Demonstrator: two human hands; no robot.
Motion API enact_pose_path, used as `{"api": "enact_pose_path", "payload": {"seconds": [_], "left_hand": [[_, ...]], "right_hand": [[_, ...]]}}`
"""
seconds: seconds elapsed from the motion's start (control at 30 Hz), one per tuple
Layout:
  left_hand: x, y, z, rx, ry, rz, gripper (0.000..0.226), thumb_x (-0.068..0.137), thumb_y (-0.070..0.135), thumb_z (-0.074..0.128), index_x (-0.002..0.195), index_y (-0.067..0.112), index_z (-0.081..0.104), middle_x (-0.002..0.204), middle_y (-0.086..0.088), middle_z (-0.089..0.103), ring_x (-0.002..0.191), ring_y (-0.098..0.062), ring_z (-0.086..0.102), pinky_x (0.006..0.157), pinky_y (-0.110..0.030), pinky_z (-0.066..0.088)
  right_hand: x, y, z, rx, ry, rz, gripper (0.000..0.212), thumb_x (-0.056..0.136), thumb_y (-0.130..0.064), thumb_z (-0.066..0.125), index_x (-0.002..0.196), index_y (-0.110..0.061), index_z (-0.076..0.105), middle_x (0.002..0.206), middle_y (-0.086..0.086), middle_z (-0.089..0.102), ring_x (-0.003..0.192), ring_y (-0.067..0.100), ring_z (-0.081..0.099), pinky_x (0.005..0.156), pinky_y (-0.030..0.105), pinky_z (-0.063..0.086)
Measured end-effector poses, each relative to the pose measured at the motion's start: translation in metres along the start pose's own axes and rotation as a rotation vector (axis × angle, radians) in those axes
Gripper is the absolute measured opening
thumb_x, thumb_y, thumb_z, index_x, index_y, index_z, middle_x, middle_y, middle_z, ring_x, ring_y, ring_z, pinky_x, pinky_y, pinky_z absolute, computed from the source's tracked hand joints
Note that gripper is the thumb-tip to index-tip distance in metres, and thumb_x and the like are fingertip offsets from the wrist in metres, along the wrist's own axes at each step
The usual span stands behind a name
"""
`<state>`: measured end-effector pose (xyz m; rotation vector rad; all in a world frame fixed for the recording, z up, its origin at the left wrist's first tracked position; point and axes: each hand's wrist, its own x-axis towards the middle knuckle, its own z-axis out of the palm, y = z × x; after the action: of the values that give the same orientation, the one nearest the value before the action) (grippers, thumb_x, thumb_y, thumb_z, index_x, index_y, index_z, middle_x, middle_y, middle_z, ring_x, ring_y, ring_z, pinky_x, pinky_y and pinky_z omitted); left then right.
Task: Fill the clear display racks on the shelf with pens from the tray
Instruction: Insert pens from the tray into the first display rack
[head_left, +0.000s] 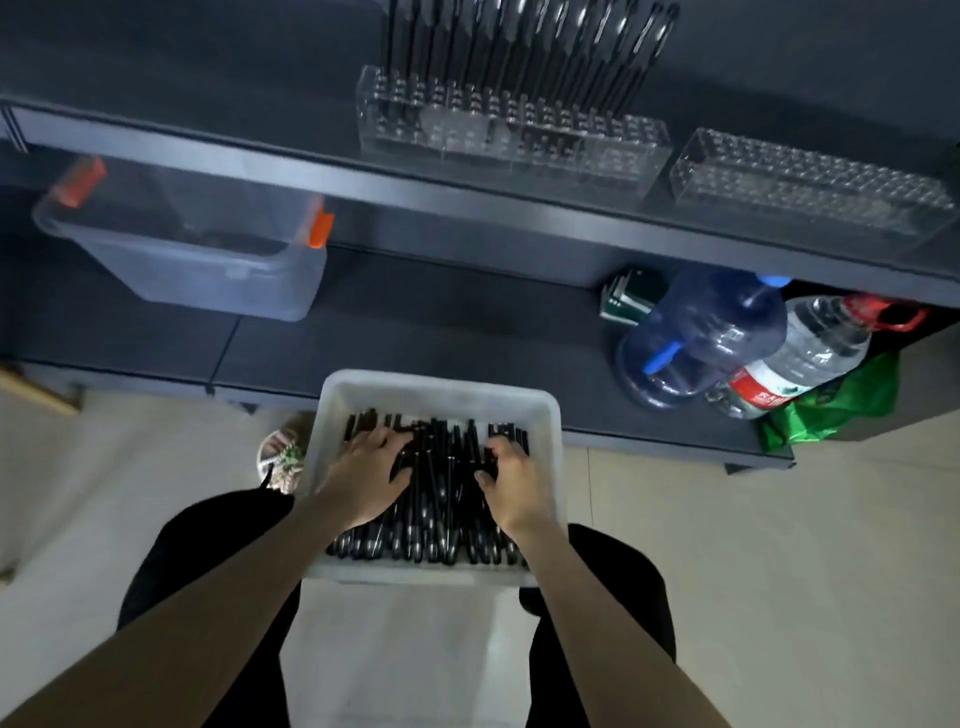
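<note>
A white tray (436, 385) of black pens (441, 501) sits below the shelf (311, 171). The left hand (366, 475) lies spread, relaxed, on them; the right hand (514, 480) grips a few.

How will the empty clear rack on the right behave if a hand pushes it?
The empty clear rack holds nothing and looks thin-walled, so it is probably light and may slide on the smooth shelf. Long and low, it seems unlikely to tip.
</note>
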<state>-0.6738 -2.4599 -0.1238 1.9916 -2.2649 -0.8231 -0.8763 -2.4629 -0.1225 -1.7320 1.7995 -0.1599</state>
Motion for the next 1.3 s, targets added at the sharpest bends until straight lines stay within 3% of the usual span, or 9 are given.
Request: {"api": "enact_pose_path", "payload": {"seconds": [0.2,0.37,0.7,0.87,0.93,1.0,1.13,1.2,1.3], "left_hand": [[-0.015,-0.021,0.053,0.03,-0.169,-0.109,0.059,0.095,0.04,0.042,0.148,0.021,0.022,0.153,-0.003,0.02,0.139,-0.024,0.02,0.111,-0.037,0.026],[-0.015,-0.019,0.065,0.09,-0.133,-0.141,0.061,0.095,0.046,0.038,0.148,0.022,0.019,0.156,0.002,0.014,0.141,-0.019,0.015,0.109,-0.04,0.029],[-0.016,-0.014,0.054,-0.046,-0.146,-0.147,0.056,0.097,0.04,0.04,0.147,0.02,0.024,0.156,0.0,0.016,0.141,-0.021,0.018,0.112,-0.04,0.024],[-0.018,0.01,0.019,-0.217,0.068,0.031,0.055,0.097,0.027,0.045,0.147,0.017,0.025,0.154,-0.001,0.021,0.139,-0.023,0.024,0.111,-0.04,0.03],[-0.016,0.019,0.0,-0.188,0.151,0.193,0.056,0.096,0.023,0.048,0.147,0.017,0.025,0.153,-0.002,0.023,0.138,-0.023,0.026,0.11,-0.041,0.032],[-0.012,0.027,-0.02,-0.107,0.177,0.32,0.053,0.096,0.021,0.049,0.146,0.018,0.029,0.152,-0.002,0.026,0.137,-0.021,0.027,0.108,-0.04,0.033],[-0.008,0.044,-0.069,-0.108,0.188,0.368,0.035,0.097,0.019,0.047,0.131,0.014,0.053,0.124,-0.008,0.056,0.115,-0.026,0.049,0.098,-0.037,0.038],[-0.01,0.051,-0.095,-0.086,0.192,0.375,0.029,0.097,0.021,0.048,0.121,0.015,0.061,0.109,-0.007,0.064,0.103,-0.026,0.056,0.089,-0.038,0.042],[-0.014,0.07,-0.125,-0.229,0.29,0.326,0.022,0.091,0.021,0.059,0.11,0.013,0.067,0.096,-0.005,0.07,0.09,-0.023,0.063,0.08,-0.033,0.047]], "right_hand": [[-0.006,0.015,0.052,-0.037,-0.206,0.145,0.053,0.094,-0.029,0.055,0.139,-0.011,0.035,0.138,0.009,0.041,0.128,0.029,0.039,0.1,0.04,0.041],[0.001,0.01,0.067,-0.064,-0.154,0.23,0.053,0.092,-0.034,0.058,0.131,-0.004,0.038,0.133,0.013,0.039,0.124,0.031,0.041,0.097,0.039,0.039],[0.002,0.009,0.057,0.165,-0.14,0.294,0.026,0.098,-0.026,0.05,0.102,-0.003,0.062,0.088,0.016,0.062,0.084,0.031,0.059,0.065,0.03,0.041],[-0.008,-0.003,0.019,0.135,-0.2,0.167,0.039,0.102,-0.035,0.034,0.132,-0.014,0.047,0.109,0.015,0.063,0.098,0.032,0.06,0.079,0.035,0.047],[-0.009,-0.01,0.001,0.032,-0.295,0.092,0.043,0.102,-0.027,0.033,0.144,-0.017,0.033,0.121,0.015,0.055,0.095,0.029,0.058,0.077,0.034,0.045],[-0.01,-0.02,-0.024,0.037,-0.328,0.009,0.039,0.099,-0.01,0.037,0.137,-0.01,0.044,0.119,0.017,0.054,0.085,0.026,0.054,0.072,0.031,0.043],[-0.019,-0.04,-0.099,0.201,-0.192,-0.133,0.013,0.084,0.001,0.062,0.095,0.003,0.069,0.074,0.004,0.063,0.065,0.008,0.057,0.065,0.019,0.043],[-0.026,-0.05,-0.139,0.319,-0.099,-0.135,0.019,0.076,0.001,0.073,0.095,0.0,0.071,0.07,-0.003,0.063,0.057,-0.002,0.057,0.063,0.014,0.05],[-0.038,-0.07,-0.194,0.653,0.057,-0.164,0.026,0.073,0.013,0.07,0.099,0.01,0.064,0.061,0.001,0.064,0.051,0.007,0.062,0.055,0.018,0.055]]}}
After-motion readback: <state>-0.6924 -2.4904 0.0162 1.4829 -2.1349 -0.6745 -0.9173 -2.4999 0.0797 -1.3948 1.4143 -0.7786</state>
